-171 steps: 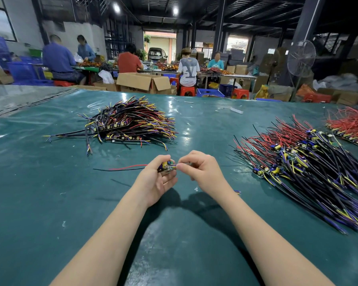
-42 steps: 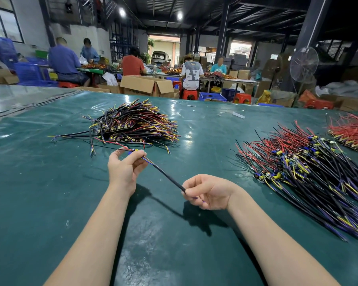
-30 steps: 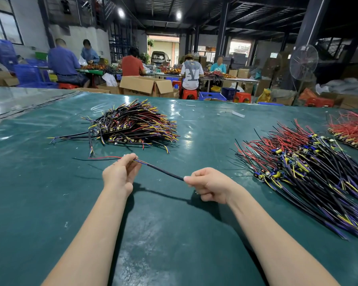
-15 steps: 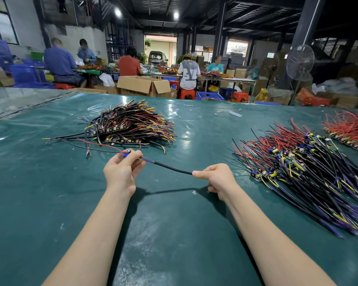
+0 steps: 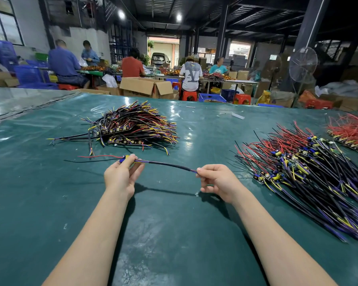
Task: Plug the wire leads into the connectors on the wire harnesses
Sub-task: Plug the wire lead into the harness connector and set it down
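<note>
In the head view, both forearms reach forward over the green bench. Between the two hands one wire harness is held above the bench, a dark sleeved cable that sags a little in the middle. The left hand holds its left end: the fingers and thumb are pinching the small blue and yellow connector. From this connector a thin red lead and a thin black lead run out to the left, close over the bench. The right hand holds the other end, thumb and forefinger pinching the tip of the cable, and the other fingers are curled under the palm.

Behind the left hand lies a pile of harnesses with yellow, red and blue ends. To the right of the right hand, well apart from it, lies a larger pile with red and black wires. A heap of red wires lies at the far right edge. Beyond the bench, people sit at other tables near an open cardboard box and a standing fan.
</note>
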A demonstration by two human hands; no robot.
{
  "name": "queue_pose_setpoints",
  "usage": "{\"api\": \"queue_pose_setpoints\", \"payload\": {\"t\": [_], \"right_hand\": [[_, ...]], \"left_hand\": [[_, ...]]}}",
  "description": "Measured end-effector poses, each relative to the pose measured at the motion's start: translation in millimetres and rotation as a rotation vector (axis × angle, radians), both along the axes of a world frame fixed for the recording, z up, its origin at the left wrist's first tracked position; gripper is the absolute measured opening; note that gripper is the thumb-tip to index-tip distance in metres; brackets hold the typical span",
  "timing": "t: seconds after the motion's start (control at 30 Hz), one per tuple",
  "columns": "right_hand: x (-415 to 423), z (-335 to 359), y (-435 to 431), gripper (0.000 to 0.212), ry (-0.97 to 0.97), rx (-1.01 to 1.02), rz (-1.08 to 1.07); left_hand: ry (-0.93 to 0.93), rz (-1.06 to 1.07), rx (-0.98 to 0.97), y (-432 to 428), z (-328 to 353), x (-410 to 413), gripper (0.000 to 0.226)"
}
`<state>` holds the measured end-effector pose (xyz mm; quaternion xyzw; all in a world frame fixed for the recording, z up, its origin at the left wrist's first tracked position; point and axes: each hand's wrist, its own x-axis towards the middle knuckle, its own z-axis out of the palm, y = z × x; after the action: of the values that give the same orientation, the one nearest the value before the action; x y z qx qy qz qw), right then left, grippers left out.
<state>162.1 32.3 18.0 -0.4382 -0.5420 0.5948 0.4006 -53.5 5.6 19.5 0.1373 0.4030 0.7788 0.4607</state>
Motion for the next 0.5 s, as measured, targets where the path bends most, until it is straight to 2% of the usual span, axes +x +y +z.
{"api": "queue_pose_setpoints", "payload": {"t": [0.07, 0.27, 0.43, 0.5], "right_hand": [[-1, -1, 0, 0.022, -0.061, 0.028, 0.001], [-8, 0, -2, 0.019, -0.166, 0.150, 0.046], [-12, -4, -3, 0.022, -0.237, 0.136, 0.019], [-14, -5, -2, 0.022, -0.237, 0.130, 0.021]], "left_hand": [[-0.063, -0.006, 0.008, 0, 0, 2, 0.020], [0.040, 0.093, 0.019, 2, 1, 10, 0.020], [-0.332, -0.069, 0.057, -2, 3, 16, 0.016], [-0.365, -0.149, 0.066, -2, 3, 21, 0.017]]}}
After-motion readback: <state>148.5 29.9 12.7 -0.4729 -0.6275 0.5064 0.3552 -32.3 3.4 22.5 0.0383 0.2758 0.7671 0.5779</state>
